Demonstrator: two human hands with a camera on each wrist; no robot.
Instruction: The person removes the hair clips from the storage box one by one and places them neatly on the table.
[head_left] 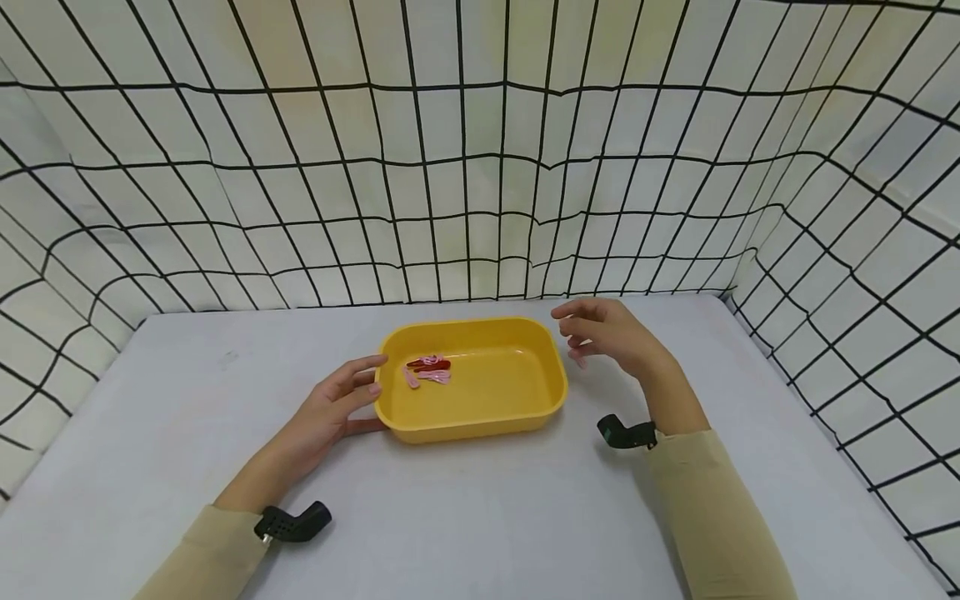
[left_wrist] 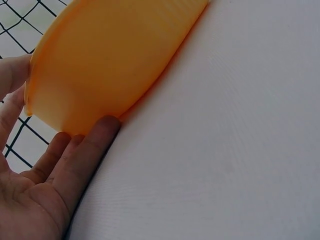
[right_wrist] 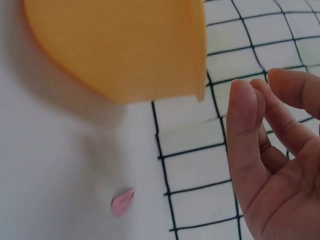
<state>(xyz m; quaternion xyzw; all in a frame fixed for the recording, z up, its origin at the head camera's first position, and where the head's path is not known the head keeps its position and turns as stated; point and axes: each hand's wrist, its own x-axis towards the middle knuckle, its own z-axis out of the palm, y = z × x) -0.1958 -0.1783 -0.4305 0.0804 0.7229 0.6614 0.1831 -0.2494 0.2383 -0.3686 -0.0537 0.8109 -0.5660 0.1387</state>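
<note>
My left hand [head_left: 330,404] rests against the left end of a yellow tray [head_left: 487,425], its extended fingers touching the rim and outer wall. Inside the tray's left part lie red hair clips [head_left: 431,365] and pink hair clips [head_left: 435,377]. To the right of the tray, my right hand [head_left: 611,333] hovers with fingers loosely bent and nothing between them. Just below those fingers a small pink piece [right_wrist: 122,202], shaped like a hair clip, shows against the white surface, apart from the fingertips in the right wrist view.
A white-covered table [head_left: 480,517] carries the tray. Black wire grid [head_left: 465,158] stands along the back and both sides, with pale cloth behind it. Each wrist wears a small black camera, one of them a black device [head_left: 292,522] on the left.
</note>
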